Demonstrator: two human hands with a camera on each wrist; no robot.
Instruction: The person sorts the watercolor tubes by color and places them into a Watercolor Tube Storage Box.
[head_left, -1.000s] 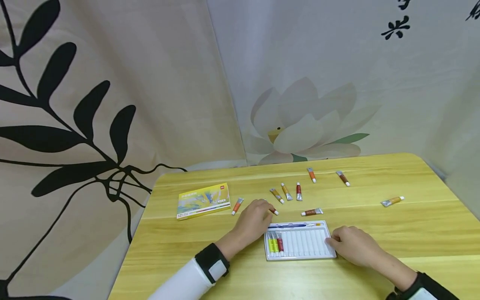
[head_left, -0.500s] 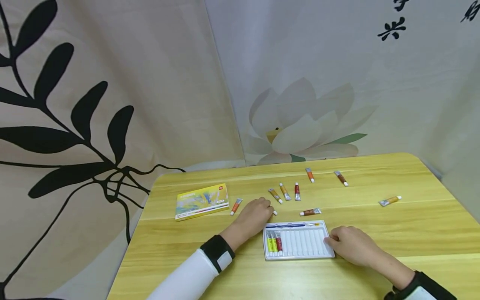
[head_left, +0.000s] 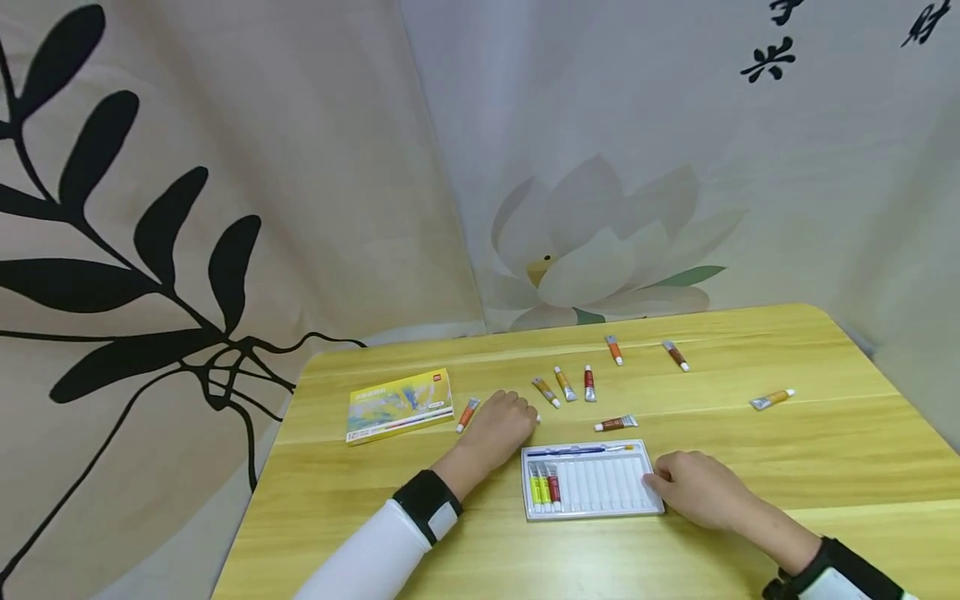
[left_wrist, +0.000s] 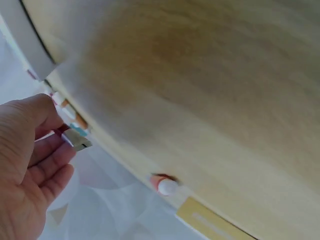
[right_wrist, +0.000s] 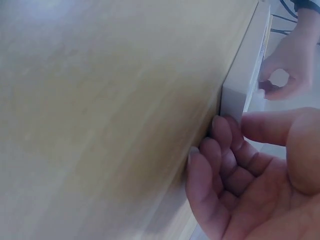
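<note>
Left hand: I see the left hand (head_left: 498,427) in a narrow pinch, thumb and forefinger holding a small dark-red paint tube with a flat silver end (left_wrist: 74,138); my head view shows only its white cap past the fingers.
Held tube's place: above the far left corner of the tray, just beside it; I cannot tell whether it touches the table.
Right hand: I have the right hand (head_left: 705,487) gripping the near right edge of a white plastic slotted tray (head_left: 592,517) between thumb and curled fingers.
Tray: it lies flat on a yellow wood-grain table (head_left: 315,475), with two yellow tubes (head_left: 540,489) and a dark-red tube (head_left: 554,488) side by side in its left slots, and a thin blue-handled paintbrush (head_left: 573,451) along the far groove.
Box: a flat yellow printed cardboard box (head_left: 400,406) lies left of the left hand, an orange tube (head_left: 467,415) between them.
Loose tubes beyond the tray: I count a brown tube (head_left: 617,423) nearest it, then two ochre tubes (head_left: 555,388) and a red tube (head_left: 589,383) close together; farther off, an orange-red tube (head_left: 614,350) and a second brown tube (head_left: 676,356).
Far right: a yellow-orange tube (head_left: 772,400), well apart.
</note>
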